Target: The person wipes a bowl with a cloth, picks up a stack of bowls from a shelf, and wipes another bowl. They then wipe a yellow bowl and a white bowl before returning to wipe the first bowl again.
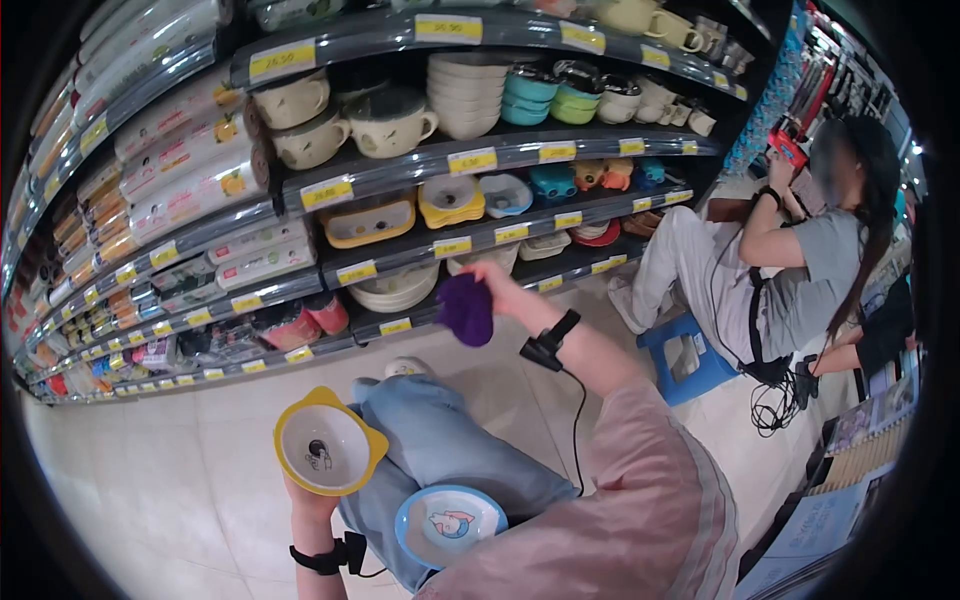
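Yellow-rimmed bowl (325, 450), one, white inside with a small printed figure: held in the left hand (312, 503), left of the lap, inner face toward the wearer. The hand supports it from below, seemingly so that the inside lies in full view; its fingers are largely hidden, so their exact grip cannot be told.

Purple cloth (467, 310), one, bunched: gripped in the right hand (493, 284), fingers curled around it, arm extended toward the lower shelves. Whether it touches a shelf edge cannot be told.

Blue-rimmed bowl (450, 528), one, printed inside: rests on the lap, upright or nearly so, probably because both hands are occupied.

Shelf unit (400, 176), with price labels along its front edges: yellow-rimmed dishes (452, 203) sit near the front edge of one shelf, white bowls (395, 290) on the lowest.

Floor (170, 470): extends from the left hand to the shelf unit's bottom edge, giving that arm sideways room. On the right, room appears tighter: a blue stool (690, 360) and another person (805, 245). A cable (582, 420) hangs from the right wrist strap (548, 343).
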{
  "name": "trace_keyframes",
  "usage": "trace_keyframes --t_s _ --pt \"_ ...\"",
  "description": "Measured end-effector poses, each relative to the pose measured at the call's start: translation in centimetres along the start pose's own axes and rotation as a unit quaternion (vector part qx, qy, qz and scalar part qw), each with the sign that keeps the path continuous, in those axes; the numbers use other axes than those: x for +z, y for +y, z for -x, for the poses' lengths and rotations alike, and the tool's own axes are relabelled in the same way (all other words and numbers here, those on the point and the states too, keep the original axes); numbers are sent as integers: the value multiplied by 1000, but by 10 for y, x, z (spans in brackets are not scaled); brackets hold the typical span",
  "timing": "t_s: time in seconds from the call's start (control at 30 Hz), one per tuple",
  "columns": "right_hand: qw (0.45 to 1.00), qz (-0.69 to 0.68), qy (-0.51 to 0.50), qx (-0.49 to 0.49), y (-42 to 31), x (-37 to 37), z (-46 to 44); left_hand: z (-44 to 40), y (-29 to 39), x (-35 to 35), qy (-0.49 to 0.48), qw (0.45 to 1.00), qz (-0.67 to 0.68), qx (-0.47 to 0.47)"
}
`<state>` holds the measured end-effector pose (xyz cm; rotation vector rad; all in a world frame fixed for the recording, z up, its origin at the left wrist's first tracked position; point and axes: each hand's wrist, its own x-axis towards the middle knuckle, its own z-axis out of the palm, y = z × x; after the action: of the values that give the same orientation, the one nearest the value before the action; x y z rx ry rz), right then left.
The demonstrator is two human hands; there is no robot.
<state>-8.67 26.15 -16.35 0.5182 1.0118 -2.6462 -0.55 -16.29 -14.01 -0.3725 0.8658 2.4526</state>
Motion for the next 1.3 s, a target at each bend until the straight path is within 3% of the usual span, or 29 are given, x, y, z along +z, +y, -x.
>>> trace_keyframes --t_s 0.1,0.17,0.2,0.23,0.27,0.33,0.37,0.4,0.47,0.6,0.77,0.87,0.97,1.23,1.3 --pt "983 125 34 -133 29 56 43 -14 -7 35 -78 993 -83 -9" --pt "931 254 -44 -258 41 104 83 -18 -15 53 -114 989 -86 -28" --pt "853 317 -96 -403 56 112 85 -20 -19 58 -124 988 -89 -32" --pt "796 365 -121 -468 64 134 105 -22 -25 56 -132 987 -77 -44" --pt "717 467 -117 -505 72 147 120 -26 -31 54 -138 986 -82 -53" --pt "505 663 -118 -540 97 152 126 -40 -43 47 -173 983 -30 -45" --pt "484 696 -144 -512 112 150 122 -48 -42 41 -245 966 -35 -76" --pt "461 726 -170 -481 123 149 119 -48 -41 40 -247 966 -38 -73" --pt "463 733 -169 -469 135 147 122 -45 -39 36 -232 965 -22 -120" --pt "496 747 -145 -417 139 155 127 -47 -42 31 -232 965 -55 -107" --pt "489 724 -190 -448 151 152 115 -59 -42 12 -132 981 -1 -140" --pt "493 688 -241 -475 154 139 102 -61 -42 17 -139 978 26 -156" --pt "534 647 -265 -476 142 142 106 -45 -42 47 -174 977 -71 -103" --pt "421 705 -359 -443 106 156 100 -43 -37 57 -168 975 -99 -109" --pt "384 736 -350 -434 91 159 106 -47 -37 53 -137 979 -33 -148"
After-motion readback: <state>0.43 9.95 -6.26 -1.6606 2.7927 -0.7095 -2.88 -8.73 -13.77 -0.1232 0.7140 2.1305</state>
